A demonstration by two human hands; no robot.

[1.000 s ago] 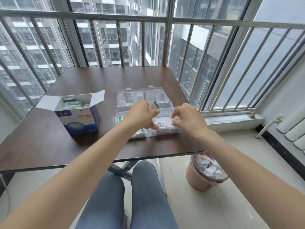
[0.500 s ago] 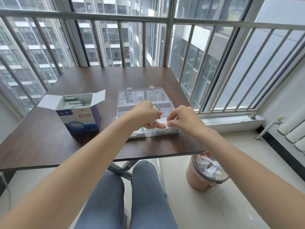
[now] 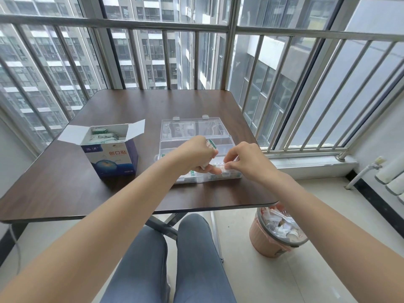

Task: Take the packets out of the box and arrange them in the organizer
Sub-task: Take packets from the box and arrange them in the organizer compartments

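Observation:
A blue and white box (image 3: 113, 157) stands open on the left of the table, with several packets (image 3: 101, 136) inside it. To its right lies a clear plastic organizer (image 3: 223, 141), lid folded back. My left hand (image 3: 194, 155) grips a small bunch of white and green packets (image 3: 211, 145) above the organizer's near compartments. My right hand (image 3: 242, 159) pinches one packet (image 3: 219, 166) at the front row, fingertips nearly touching my left fingers. More packets lie in the near compartments, partly hidden by my hands.
The dark wooden table (image 3: 65, 182) ends just in front of the organizer. A metal railing (image 3: 196, 25) and windows stand behind it. A pink waste bin (image 3: 275, 232) full of paper sits on the floor at the right. My knees are below the table's edge.
My right hand has moved left toward my left hand and now pinches a packet at the organizer's front row. My left hand keeps its bunch and has barely shifted.

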